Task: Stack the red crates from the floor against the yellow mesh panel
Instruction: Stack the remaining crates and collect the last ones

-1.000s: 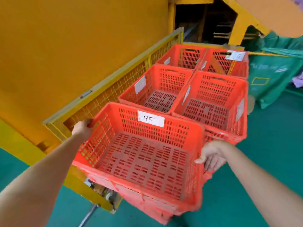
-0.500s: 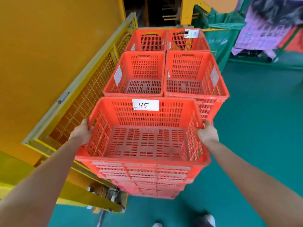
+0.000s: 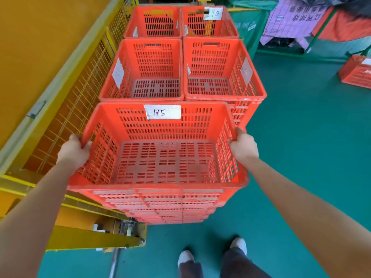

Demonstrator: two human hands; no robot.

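- The left hand [image 3: 75, 151] grips the left rim of the top crate [image 3: 164, 161], near its far left corner. The fingers curl over the rim and the knuckles face the camera.
- The right hand [image 3: 244, 146] grips the right rim of the same crate, near its far right corner, with the fingers wrapped over the edge.
- Both arms reach forward, one along each side of the crate.
- The top crate is red, slotted and empty. A white label [image 3: 162, 111] with handwritten marks is stuck inside its far wall.
- It sits level on a nested stack [image 3: 164, 205] of red crates on the green floor [image 3: 301, 157]. I cannot tell whether it is fully seated.
- The crate's left side is just beside the yellow mesh panel [image 3: 80, 101], which runs along the left.
- Beyond the far wall are two more red crates side by side, the middle left crate [image 3: 148, 71] and the middle right crate [image 3: 218, 71]. Both are empty and carry paper labels.
- Behind them are two far crates [image 3: 154, 21], also side by side.
- A lone red crate [image 3: 357, 72] lies on the floor at the right edge, well apart from the stacks.
- The person's shoes [image 3: 185, 257] stand on the floor just in front of the near stack.
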